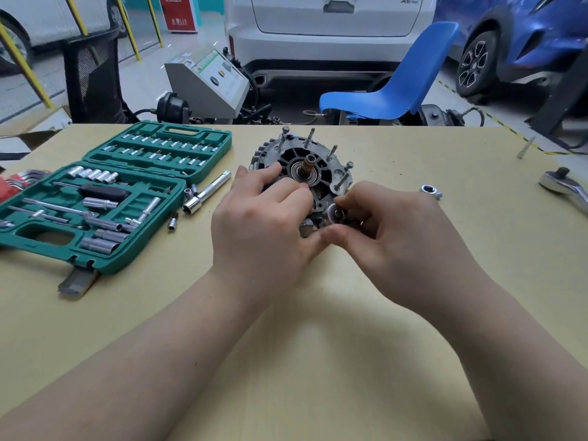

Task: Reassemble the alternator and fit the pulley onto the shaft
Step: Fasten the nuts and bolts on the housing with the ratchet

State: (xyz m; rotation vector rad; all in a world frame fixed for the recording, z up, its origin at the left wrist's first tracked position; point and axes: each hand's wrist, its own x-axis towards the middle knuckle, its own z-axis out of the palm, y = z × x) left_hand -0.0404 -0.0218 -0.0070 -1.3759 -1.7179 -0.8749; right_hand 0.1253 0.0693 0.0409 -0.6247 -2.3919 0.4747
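The alternator (305,176) sits on the counter (318,313) at about twelve o'clock from the person, open face up, with its shaft (310,163) standing upright in the middle and several long bolts (331,153) poking up round the rim. The left hand (264,224) rests on the housing at its eight o'clock edge, fingers curled over the rim to steady it. The right hand (391,233) pinches a small round metal part (335,214) (a socket or a nut, I cannot tell which) against the housing at its five o'clock side.

Judging by its cast metal body, the alternator will be heavy, stiff and unlikely to slide, so the sound hold is on the outer rim, well away from the shaft and its bearing. The upright bolts look thin and could be knocked askew.

A green tool case (105,198) lies open at nine o'clock, a loose socket (431,190) at two o'clock, and a ratchet (563,184) further right at three o'clock.
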